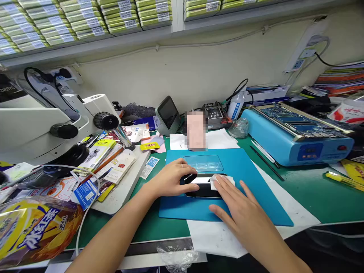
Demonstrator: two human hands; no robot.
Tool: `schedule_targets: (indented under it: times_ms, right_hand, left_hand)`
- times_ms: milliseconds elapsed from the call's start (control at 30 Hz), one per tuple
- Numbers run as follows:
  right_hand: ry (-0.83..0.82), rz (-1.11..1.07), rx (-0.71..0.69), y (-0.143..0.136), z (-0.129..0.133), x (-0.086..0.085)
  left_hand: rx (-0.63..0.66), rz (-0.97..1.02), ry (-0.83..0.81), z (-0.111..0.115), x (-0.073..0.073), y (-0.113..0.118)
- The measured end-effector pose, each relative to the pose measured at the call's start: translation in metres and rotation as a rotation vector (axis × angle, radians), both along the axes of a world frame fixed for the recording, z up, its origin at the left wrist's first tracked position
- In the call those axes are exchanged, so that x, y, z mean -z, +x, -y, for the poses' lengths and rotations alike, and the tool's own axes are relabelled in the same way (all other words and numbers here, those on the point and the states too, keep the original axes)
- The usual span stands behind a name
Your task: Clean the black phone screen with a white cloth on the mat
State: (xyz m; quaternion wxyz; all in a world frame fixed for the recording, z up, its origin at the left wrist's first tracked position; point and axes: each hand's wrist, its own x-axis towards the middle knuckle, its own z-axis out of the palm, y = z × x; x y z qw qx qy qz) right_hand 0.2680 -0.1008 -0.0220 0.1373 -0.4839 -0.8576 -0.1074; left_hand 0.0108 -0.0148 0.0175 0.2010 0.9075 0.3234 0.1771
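Note:
A black smartphone [203,189] lies sideways on the blue mat [241,163], its glossy face up and reflecting light. My left hand [170,178] grips its left end, thumb along the near edge and fingers at the far edge. Under the fingertips of my right hand [241,204] a folded white wipe [230,179] is pressed against the right part of the phone. The thumb of that hand sticks out to the side, off the phone. Just behind the phone is a clear rectangular film or tray [209,163], lying flat on the mat.
A white microscope [34,125] reaches in from the left, above papers and cards. At the right stands a blue heating station [301,140] carrying circuit boards. A glass jar [239,128], a small screen [168,115] and black tweezers [267,163] surround the mat. A bottle pack [36,231] sits front left.

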Motion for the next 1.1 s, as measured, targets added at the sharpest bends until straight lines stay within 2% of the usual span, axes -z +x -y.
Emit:
schedule_targets:
  times_ms: [167, 400, 633, 800, 1000, 1100]
  right_hand:
    - [0.008, -0.034, 0.019, 0.003, 0.020, 0.011]
    - [-0.252, -0.073, 0.091, -0.002, -0.008, -0.009]
    - [-0.162, -0.074, 0.029, 0.005, 0.014, -0.006]
    - [-0.213, -0.103, 0.064, -0.002, -0.002, -0.010]
    - [-0.174, -0.087, 0.046, 0.001, 0.007, -0.009]
    - [-0.191, -0.084, 0.047, 0.003, 0.008, -0.008]
  left_hand:
    - [0.017, 0.010, 0.004, -0.001, 0.002, 0.001]
    - [-0.045, -0.006, -0.008, -0.002, 0.003, 0.000]
    - [-0.019, -0.008, 0.007, -0.002, 0.004, 0.000]
    - [-0.003, 0.025, 0.018, -0.002, 0.005, 0.001]
    - [-0.161, 0.029, 0.048, -0.004, 0.007, -0.002]
    - [-0.149, 0.019, 0.028, -0.004, 0.008, -0.004]
